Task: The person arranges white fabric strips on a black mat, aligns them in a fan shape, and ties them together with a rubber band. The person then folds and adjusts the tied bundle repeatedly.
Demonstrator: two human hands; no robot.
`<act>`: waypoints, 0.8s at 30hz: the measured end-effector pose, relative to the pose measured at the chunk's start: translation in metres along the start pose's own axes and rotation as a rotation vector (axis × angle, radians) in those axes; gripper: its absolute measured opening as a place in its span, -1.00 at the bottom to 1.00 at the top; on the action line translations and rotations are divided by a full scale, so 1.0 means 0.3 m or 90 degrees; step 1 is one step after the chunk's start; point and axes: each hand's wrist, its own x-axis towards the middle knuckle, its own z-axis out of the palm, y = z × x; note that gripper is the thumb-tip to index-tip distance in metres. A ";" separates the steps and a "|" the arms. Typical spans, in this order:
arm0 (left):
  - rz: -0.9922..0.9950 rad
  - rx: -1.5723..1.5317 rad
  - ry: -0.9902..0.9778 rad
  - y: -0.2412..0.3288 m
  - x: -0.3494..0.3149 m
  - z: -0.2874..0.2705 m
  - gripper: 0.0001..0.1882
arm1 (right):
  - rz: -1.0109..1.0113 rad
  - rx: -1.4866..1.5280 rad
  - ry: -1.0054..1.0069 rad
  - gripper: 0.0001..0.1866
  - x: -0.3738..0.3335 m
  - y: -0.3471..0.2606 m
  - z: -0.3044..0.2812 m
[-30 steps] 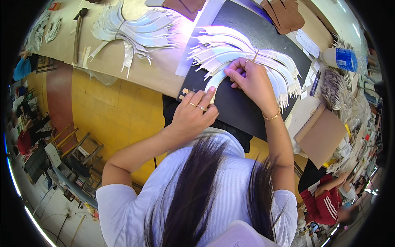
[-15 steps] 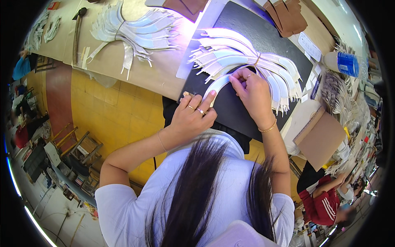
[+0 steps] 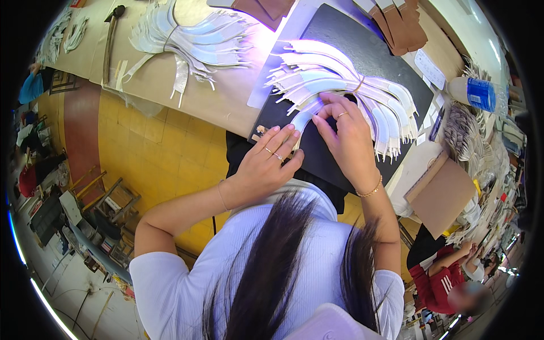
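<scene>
Strip curved over the board; left hand, fingers slightly spread, pressed its near end, while right hand seemingly pinched it farther along. Uneven pulling could have creased it.

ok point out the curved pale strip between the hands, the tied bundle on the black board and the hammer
Curved pale strip (image 3: pixel 302 119): head view, on its uncovered stretch
Tied bundle (image 3: pixel 333 78): head view, on the strips near its middle
Hammer (image 3: pixel 110 48): head view, about halfway along its handle
</scene>
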 end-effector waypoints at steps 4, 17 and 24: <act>0.008 -0.002 -0.019 0.000 -0.011 -0.002 -0.69 | 0.019 0.039 -0.008 -0.82 -0.010 -0.043 -0.001; 0.014 0.005 -0.024 0.003 -0.016 -0.003 -0.67 | 0.174 0.111 -0.114 -0.86 0.031 0.001 0.013; -0.005 0.015 -0.012 0.019 -0.011 0.003 -0.72 | 0.159 0.071 -0.110 -0.88 0.059 -0.012 0.025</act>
